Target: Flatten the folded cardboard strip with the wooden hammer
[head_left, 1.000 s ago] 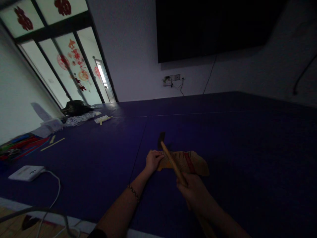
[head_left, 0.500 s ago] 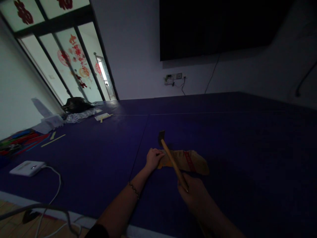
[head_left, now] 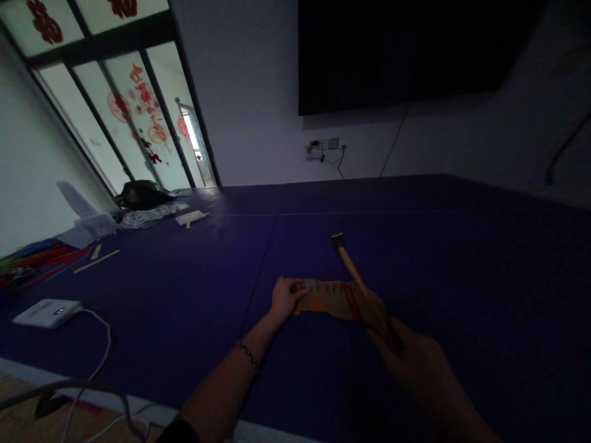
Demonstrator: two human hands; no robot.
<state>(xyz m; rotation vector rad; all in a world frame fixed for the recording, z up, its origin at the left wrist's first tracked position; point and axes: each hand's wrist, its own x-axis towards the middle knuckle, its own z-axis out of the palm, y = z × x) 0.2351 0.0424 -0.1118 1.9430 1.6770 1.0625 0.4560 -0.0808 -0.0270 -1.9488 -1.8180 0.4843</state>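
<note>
A torn strip of brown cardboard (head_left: 330,298) with a red band and a row of small dark marks along its far edge lies on the dark blue table (head_left: 184,295). My left hand (head_left: 286,296) pinches the strip's left end between thumb and fingers. Whether a small item is also in that pinch is too dark to tell. My right hand (head_left: 409,351) is wrapped round the wooden handle of a hammer (head_left: 353,267). The hammer's metal head is beyond the strip's far edge, and its handle crosses over the right part of the strip.
A white power bank (head_left: 46,312) with a cable lies at the near left. Colourful items (head_left: 41,261), a clear plastic box (head_left: 90,229), a black bag (head_left: 143,194) and a white packet (head_left: 190,218) line the left side. A dark screen (head_left: 406,55) hangs on the wall.
My right hand and the hammer have moved to the right, and the hammer head is off the left end of the cardboard. My left hand has stayed in place.
</note>
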